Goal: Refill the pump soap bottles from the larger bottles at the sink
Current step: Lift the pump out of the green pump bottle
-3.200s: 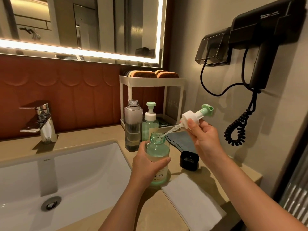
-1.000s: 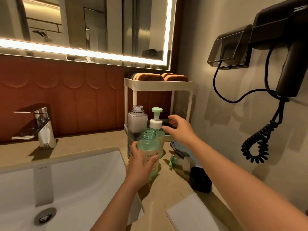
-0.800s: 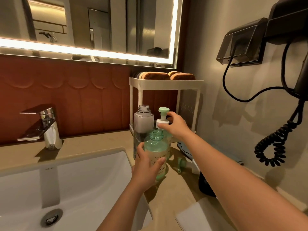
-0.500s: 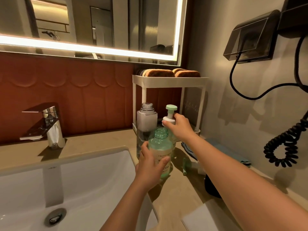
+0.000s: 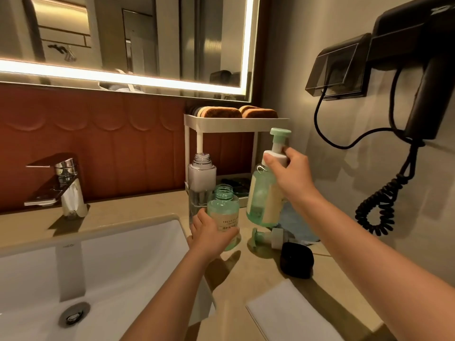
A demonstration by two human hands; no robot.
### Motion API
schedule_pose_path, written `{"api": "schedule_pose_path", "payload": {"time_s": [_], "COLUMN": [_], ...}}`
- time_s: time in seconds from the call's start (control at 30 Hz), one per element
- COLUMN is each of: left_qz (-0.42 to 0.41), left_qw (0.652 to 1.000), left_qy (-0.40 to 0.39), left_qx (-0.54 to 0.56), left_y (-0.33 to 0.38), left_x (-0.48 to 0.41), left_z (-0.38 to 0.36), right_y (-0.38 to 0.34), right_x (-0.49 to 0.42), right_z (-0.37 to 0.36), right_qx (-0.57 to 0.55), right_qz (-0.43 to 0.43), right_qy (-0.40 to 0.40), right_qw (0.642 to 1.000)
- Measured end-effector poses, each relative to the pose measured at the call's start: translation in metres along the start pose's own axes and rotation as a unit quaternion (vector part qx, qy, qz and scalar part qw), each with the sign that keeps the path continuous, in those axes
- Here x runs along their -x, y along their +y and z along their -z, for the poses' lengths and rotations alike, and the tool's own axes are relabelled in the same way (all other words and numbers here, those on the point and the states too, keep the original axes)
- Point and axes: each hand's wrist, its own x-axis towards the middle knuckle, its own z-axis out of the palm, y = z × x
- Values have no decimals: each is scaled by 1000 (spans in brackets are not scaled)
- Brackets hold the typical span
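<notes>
My left hand (image 5: 209, 236) grips a small green bottle (image 5: 223, 212) with an open neck, standing upright on the counter beside the sink. My right hand (image 5: 289, 173) holds a second green pump bottle (image 5: 262, 195) by its white collar, lifted off the counter and hanging just right of the open bottle. Its green pump head (image 5: 280, 135) is still on. A removed pump (image 5: 267, 238) lies on its side on the counter below the lifted bottle. A taller clear bottle (image 5: 201, 185) with an open neck stands behind the small one.
A white basin (image 5: 118, 262) and chrome tap (image 5: 61, 185) are at the left. A white two-tier rack (image 5: 236, 125) with sponges stands at the back. A black cap (image 5: 296, 263) and a white cloth (image 5: 295, 316) lie on the counter. A wall hair dryer's coiled cord (image 5: 384, 200) hangs at right.
My right hand laid the removed pump on the counter, reached to the second pump bottle by the rack, took it by the collar and lifted it. My left hand kept holding the open bottle.
</notes>
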Motion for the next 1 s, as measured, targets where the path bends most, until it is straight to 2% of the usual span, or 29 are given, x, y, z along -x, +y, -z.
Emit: {"api": "schedule_pose_path", "payload": {"time_s": [0.17,0.23,0.37,0.47,0.63,0.87,1.0], "left_qz": [3,-21,-69,-81,-112,-99,-74], "left_qw": [998,998,975,967,965,967,967], "left_qy": [11,-29,-147,-179,-122,25,39], "left_qx": [59,55,149,164,204,233,239], "left_y": [11,9,7,2,0,11,15], "left_x": [32,52,101,118,117,105,100], "left_z": [17,24,46,56,44,19,12], "right_y": [-11,-15,-20,-19,-21,-26,-20], "right_x": [43,62,95,112,125,114,109], "right_z": [13,10,-1,-10,-17,-20,-29], "right_qx": [-64,-86,-91,-85,-65,-52,-40], "right_qz": [-37,-47,-49,-47,-25,-86,-121], "right_qy": [-62,-93,-175,-206,-226,-241,-232], "right_qw": [995,991,979,974,972,965,964]}}
